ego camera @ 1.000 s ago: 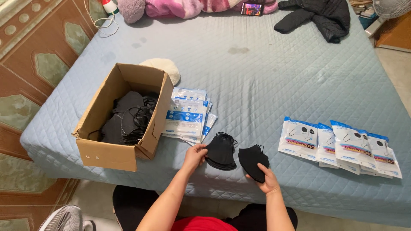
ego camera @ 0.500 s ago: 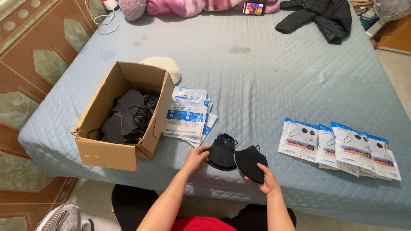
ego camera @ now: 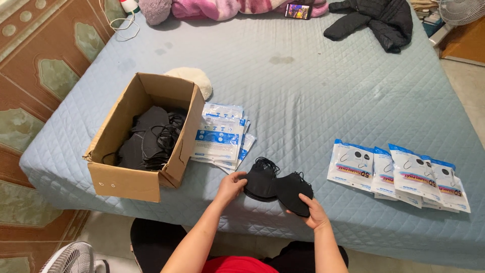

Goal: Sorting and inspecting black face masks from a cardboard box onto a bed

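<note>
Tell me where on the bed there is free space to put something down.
The widest bare patch of the mattress lies between the cardboard box and the black jacket. A smaller one lies between the black masks and the filled packets. It is crowded by the empty packets beside the box.

The masks (ego camera: 275,184) were black. The mattress cover (ego camera: 313,96) was pale blue with a quilted diamond pattern. The cardboard box (ego camera: 129,179), at nine o'clock, was brown; the packets (ego camera: 399,174), at three o'clock, white and blue.
</note>
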